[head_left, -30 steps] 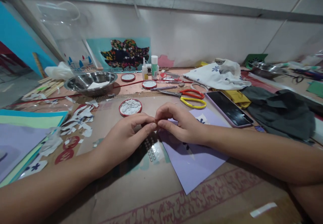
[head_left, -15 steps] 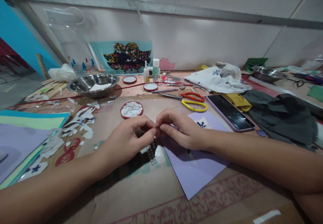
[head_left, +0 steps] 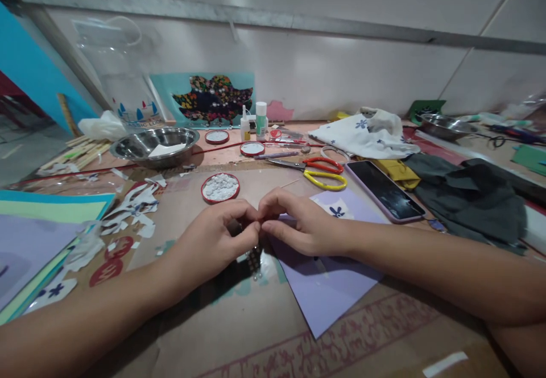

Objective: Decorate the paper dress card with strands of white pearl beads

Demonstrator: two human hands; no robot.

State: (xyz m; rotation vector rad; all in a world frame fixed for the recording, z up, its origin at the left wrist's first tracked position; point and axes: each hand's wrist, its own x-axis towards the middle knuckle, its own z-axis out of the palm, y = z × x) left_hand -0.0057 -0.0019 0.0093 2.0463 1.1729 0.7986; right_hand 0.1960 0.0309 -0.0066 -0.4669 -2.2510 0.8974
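Observation:
My left hand (head_left: 224,233) and my right hand (head_left: 298,221) meet over the cardboard, fingertips pinched together and touching. From the left fingers hangs a short beaded strip (head_left: 255,263), dark with pale beads at its lower end. Whatever small piece lies between the right thumb and forefinger is hidden. Beneath the right hand lies a sheet of purple paper (head_left: 328,293), with a white cutout (head_left: 341,210) bearing a dark blue flower. Just beyond the left hand is a red-rimmed lid full of white beads (head_left: 220,187).
Scissors (head_left: 324,180) and a phone (head_left: 384,190) lie behind the right hand. Glue bottles (head_left: 261,122), a steel bowl (head_left: 187,139) and a water jug (head_left: 119,77) stand farther back. Paper scraps (head_left: 132,210) and coloured sheets (head_left: 34,241) lie left, dark cloth (head_left: 473,196) right.
The whole view has shifted slightly. My hands remain pinched together in nearly the same place, the fingertips a little closer; the beaded strip still hangs below.

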